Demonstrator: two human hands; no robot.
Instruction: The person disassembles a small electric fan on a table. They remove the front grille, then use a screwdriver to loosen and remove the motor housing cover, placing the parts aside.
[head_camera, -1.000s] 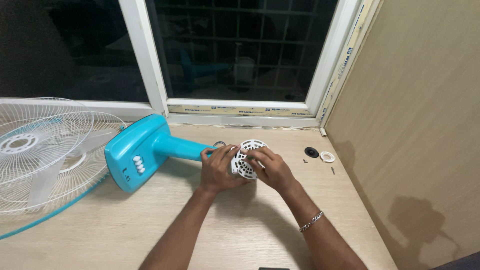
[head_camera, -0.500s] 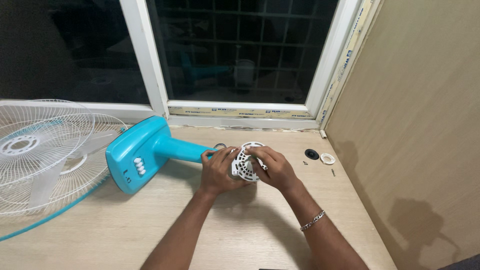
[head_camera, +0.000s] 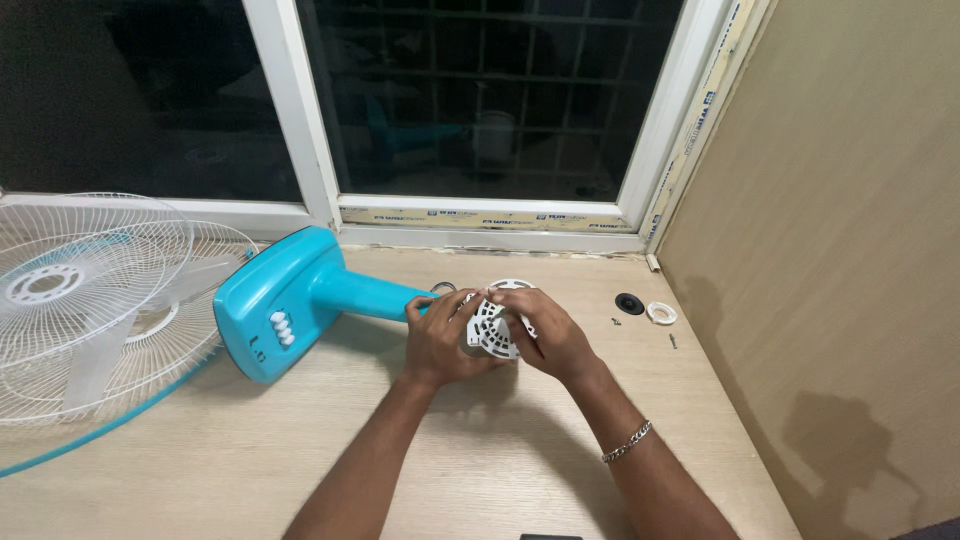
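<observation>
A turquoise fan stand (head_camera: 290, 300) with white buttons lies on its side on the wooden table (head_camera: 200, 450). At the end of its neck sits a round white slotted motor cover (head_camera: 492, 327). My left hand (head_camera: 438, 340) grips the cover's left side where it meets the neck. My right hand (head_camera: 545, 335) holds its right side, fingers curled over the top edge. Much of the cover is hidden behind my fingers.
White wire fan guards (head_camera: 90, 300) with a pale blade lie at the left. A black round cap (head_camera: 629, 303), a white ring (head_camera: 661, 313) and small screws (head_camera: 672, 340) rest near the right wall. A dark window (head_camera: 480, 100) runs behind.
My hands and the white cover have shifted slightly; the right fingers have moved further over the cover's top. The view has drifted a little.
</observation>
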